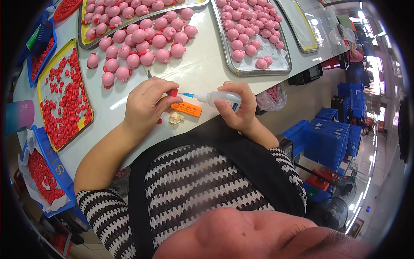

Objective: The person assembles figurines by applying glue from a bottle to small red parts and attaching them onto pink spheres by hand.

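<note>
My left hand (pixel 145 101) pinches a small red oval piece (pixel 172 92) between thumb and fingertips. In my right hand (pixel 242 108), fingers wrap round a translucent glue bottle (pixel 217 99), lying sideways. Its blue needle tip (pixel 187 94) points left, close to the red piece; I cannot tell whether they touch. Below them on the table (pixel 202 39) lies an orange block (pixel 188 109) beside a crumpled cream-coloured lump (pixel 176 117). Another red piece (pixel 159 121) lies near my left wrist. Beyond my hands sit many round pink figures (pixel 159 41), some with red parts.
A yellow-lined tray (pixel 89 113) of red pieces lies at left, near a blue crate (pixel 64 185) holding more. Pink figures fill a metal tray (pixel 276 69) at far right. A plastic bag (pixel 276 101) hangs beyond the table's right edge; blue crates (pixel 330 140) stand on the floor.
</note>
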### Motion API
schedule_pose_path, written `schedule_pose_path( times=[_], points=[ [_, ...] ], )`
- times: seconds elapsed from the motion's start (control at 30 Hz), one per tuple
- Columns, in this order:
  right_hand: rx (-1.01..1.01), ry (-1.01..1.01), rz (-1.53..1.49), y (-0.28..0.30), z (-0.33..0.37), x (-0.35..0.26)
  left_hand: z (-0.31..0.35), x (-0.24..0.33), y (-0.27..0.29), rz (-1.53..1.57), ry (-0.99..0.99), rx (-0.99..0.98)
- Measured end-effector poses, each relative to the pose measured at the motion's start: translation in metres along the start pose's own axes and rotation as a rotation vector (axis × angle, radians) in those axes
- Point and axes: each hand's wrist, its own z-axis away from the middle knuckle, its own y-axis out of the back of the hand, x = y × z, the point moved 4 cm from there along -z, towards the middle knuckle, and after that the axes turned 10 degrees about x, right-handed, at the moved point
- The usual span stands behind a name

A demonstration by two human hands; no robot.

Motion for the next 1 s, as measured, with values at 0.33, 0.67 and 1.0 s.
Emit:
schedule_pose_path(
  times=[0.33,0.67,1.0],
  points=[
    [-0.048,-0.036,0.032,0.0,-0.001,-0.002,0.0,0.002,0.0,-0.051,-0.066,0.019],
    [0.12,-0.388,-0.24,0.01,-0.004,0.054,-0.008,0.016,-0.018,-0.029,0.143,-0.049],
    [0.158,-0.134,0.229,0.052,-0.024,0.053,-0.007,0.01,-0.022,-0.005,0.185,-0.072]
  ],
)
